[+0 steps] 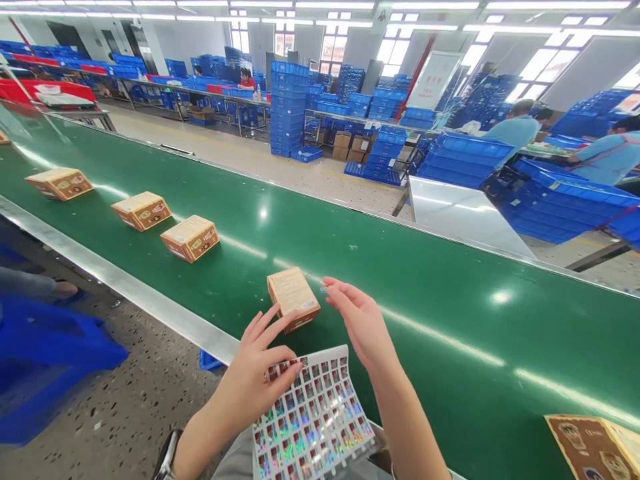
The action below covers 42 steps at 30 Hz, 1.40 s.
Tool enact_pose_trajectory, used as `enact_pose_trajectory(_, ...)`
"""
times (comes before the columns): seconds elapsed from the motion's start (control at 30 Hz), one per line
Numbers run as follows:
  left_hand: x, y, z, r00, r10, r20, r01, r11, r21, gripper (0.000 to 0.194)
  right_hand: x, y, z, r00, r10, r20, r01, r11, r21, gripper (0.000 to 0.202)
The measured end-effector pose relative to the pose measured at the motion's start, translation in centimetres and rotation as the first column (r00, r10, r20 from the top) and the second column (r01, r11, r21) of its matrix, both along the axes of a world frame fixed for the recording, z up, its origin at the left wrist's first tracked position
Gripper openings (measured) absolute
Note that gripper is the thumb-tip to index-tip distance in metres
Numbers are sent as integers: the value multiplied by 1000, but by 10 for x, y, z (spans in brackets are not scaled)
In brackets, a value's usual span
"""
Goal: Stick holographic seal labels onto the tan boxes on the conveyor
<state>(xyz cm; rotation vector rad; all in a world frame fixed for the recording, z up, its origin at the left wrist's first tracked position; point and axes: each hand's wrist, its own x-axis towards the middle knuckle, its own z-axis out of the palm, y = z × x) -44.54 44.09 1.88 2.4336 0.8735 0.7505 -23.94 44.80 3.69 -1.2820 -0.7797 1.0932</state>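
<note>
My left hand (265, 363) pinches a sheet of shiny holographic stickers (313, 420) between thumb and fingers at its upper left edge. The outstretched fingers of this hand also reach a brown and cream cardboard box (293, 293) lying on the green conveyor belt (430, 280). Just right of that box, my right hand (357, 317) holds a small shiny sticker (324, 289) between thumb and fingertips. A narrow gap separates the sticker from the box. The sheet curves downward over my lap, with rows of small square stickers on it.
Further left on the belt sit several similar boxes (190, 238); another box (590, 447) is at the lower right. The belt's metal edge (150, 303) runs along my side. Blue crates (289, 110) are stacked beyond the belt, and people in blue (513, 130) sit at the right.
</note>
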Motion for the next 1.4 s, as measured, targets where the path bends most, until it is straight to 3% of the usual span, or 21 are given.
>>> enact_pose_trajectory(0.13, 2, 2, -1, 997, -71, -41, 68, 995, -76, 20, 4, 23, -1, 992, 122, 15, -120, 987, -109, 47)
enact_pose_trajectory(0.3, 14, -2, 2, 994, -104, -20, 102, 990, -98, 17, 10, 24, -1, 978, 206, 25, -199, 965, -171, 53)
enact_pose_trajectory(0.5, 24, -11, 2, 992, -128, -5, 127, 987, -94, 17, 20, 11, -1, 976, 191, 104, -169, 967, -191, 48)
enact_pose_trajectory(0.7, 33, -18, 5, 988, -152, -12, 150, 984, -98, 17, 18, -1, -3, 983, 39, 181, -12, 989, -145, 48)
enact_pose_trajectory(1.0, 45, -24, 11, 979, -201, -15, 199, 975, -99, 19, 24, -13, -7, 903, -79, 422, 123, 989, -78, 36)
enact_pose_trajectory(1.23, 48, -28, 10, 965, -260, -19, 255, 958, -129, 18, 43, -22, 5, 785, -154, 600, 235, 970, -58, 35)
enact_pose_trajectory(1.4, 38, -29, 13, 973, -206, 103, 225, 948, -227, 12, 48, -74, 28, 559, -136, 818, 48, 990, 132, 24)
